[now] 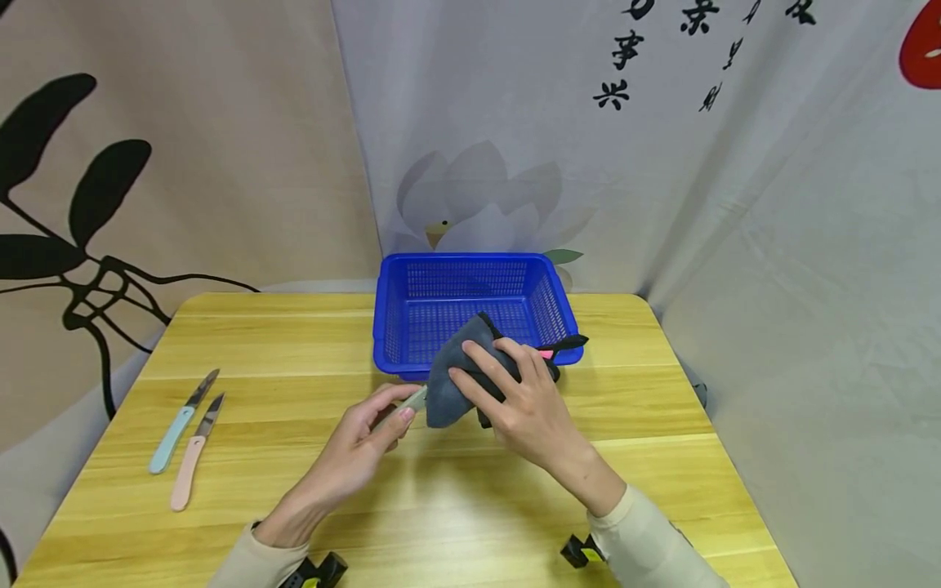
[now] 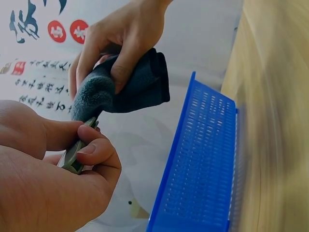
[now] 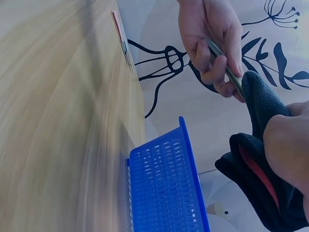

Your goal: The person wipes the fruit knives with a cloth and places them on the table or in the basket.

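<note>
My left hand (image 1: 360, 445) grips the pale green handle (image 1: 407, 403) of a small knife, thumb along its side. A dark blue-grey cloth (image 1: 450, 384) is folded over the knife's front end, hiding the blade. From the other side my right hand (image 1: 525, 408) holds the cloth, fingers spread over it. In the left wrist view the green handle (image 2: 72, 155) reaches up to the fuzzy cloth (image 2: 140, 87). The right wrist view shows a pinkish-red strip (image 3: 260, 174) inside a fold of the cloth. Both hands are raised in front of a blue basket (image 1: 470, 260).
Two small knives lie side by side on the left of the wooden table (image 1: 294, 343): one with a light blue handle (image 1: 172, 439), one with a pink handle (image 1: 189, 474). Their blades point away. A printed curtain (image 1: 257, 122) hangs behind the table.
</note>
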A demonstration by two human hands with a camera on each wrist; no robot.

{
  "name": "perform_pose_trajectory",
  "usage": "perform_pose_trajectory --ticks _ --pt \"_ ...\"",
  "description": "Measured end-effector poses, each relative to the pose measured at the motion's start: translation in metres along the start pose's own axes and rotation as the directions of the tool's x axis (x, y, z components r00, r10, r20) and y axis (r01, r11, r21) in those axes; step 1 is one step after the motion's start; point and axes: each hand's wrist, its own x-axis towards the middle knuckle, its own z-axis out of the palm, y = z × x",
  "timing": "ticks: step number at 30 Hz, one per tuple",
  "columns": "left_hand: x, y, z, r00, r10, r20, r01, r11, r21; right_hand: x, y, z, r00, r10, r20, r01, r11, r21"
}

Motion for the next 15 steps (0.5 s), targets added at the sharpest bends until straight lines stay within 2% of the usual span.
perform_pose_trajectory --ticks 7,15 --pt "0.0 0.0 -0.001 1.0 0.004 0.004 -0.004 1.0 -0.008 -0.003 0.008 0.0 0.999 0.036 0.0 -0.036 0.999 0.001" --pt "-0.001 -0.003 -0.002 1.0 0.024 0.01 -0.025 1.0 0.007 -0.008 0.014 0.003 0.997 0.061 -0.051 -0.06 0.998 0.026"
